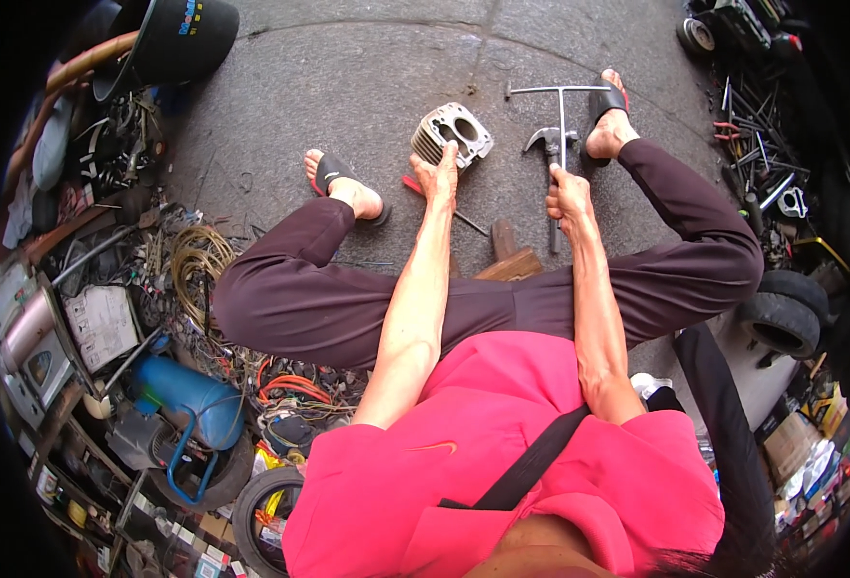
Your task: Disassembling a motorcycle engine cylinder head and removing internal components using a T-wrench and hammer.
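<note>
A grey finned engine cylinder point(465, 128) stands on the pavement between my feet, its bore facing up. My left hand point(437, 179) grips its near edge, fingers on the top face and fins. Beneath that hand lies a screwdriver point(411, 183) with a red handle, its shaft pointing toward me. My right hand point(570, 199) is closed around the lower end of a T-handle wrench point(561, 106), whose crossbar points away from me. Just under it is a claw hammer point(545, 138); its handle passes below my fingers and is partly hidden.
Wooden blocks point(510, 266) lie close in front of me. A black bucket point(189, 48) stands at the far left. Coiled wire point(200, 270) and a blue compressor tank point(189, 400) crowd the left. Scattered tools point(757, 135) and stacked tyres point(782, 318) are on the right.
</note>
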`<state>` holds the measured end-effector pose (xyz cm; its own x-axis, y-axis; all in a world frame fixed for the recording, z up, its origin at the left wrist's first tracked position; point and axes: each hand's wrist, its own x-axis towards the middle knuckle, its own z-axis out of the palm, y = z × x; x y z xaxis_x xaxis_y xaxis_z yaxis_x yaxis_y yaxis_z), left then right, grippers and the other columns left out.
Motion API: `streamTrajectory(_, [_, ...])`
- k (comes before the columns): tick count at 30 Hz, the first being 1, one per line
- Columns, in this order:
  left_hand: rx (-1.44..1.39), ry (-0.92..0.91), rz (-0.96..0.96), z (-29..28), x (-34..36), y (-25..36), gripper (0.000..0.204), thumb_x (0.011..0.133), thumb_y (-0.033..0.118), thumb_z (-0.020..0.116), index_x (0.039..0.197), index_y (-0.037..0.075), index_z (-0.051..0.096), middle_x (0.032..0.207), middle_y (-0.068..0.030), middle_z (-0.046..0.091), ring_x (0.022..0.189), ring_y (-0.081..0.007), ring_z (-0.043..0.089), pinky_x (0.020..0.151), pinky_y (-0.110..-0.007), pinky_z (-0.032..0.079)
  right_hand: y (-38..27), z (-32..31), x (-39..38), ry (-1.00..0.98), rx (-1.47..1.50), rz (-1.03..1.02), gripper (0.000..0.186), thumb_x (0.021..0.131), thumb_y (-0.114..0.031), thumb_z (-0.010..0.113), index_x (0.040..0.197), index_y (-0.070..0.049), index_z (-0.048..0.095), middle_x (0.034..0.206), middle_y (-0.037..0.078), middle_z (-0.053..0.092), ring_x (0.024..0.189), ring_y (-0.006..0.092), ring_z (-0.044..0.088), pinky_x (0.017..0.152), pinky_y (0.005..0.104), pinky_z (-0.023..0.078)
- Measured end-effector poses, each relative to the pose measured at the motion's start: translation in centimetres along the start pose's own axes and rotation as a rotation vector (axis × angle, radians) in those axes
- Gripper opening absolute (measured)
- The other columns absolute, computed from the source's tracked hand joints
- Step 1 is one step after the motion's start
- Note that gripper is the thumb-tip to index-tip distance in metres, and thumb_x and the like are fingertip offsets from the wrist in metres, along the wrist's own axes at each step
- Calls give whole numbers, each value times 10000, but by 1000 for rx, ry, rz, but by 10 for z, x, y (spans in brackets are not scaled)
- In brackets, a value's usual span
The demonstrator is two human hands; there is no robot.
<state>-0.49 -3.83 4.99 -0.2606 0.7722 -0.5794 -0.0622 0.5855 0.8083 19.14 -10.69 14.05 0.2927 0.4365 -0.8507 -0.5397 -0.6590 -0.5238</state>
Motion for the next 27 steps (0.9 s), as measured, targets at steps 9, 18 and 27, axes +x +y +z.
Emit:
streamTrajectory(9, [76,76,-5,4,-1,5,907,548,245,892,1233,-64,384,1195,-198,520,1077,-279,537,908,-345,455,13,-2,-9,319,-777,-317,472,801,-419,607,785,54,605,668,214,597,667,364,602,666,459,453])
streamTrajectory(18, [-279,-74,-223,-23,15,5,589,590,98,803,1101,44,513,946,-112,641,820,-223,649,673,-399,565,2,9,-20,210,-928,-286,519,786,-471,604,887,36,641,819,274,642,836,420,639,749,456,474])
streamTrajectory(27, [-361,-30,-331,-46,24,23,565,632,43,775,1144,54,534,1038,-142,626,966,-301,607,860,-552,491,8,16,-14,208,-919,-368,512,789,-455,611,874,50,627,803,272,638,831,415,642,745,453,473])
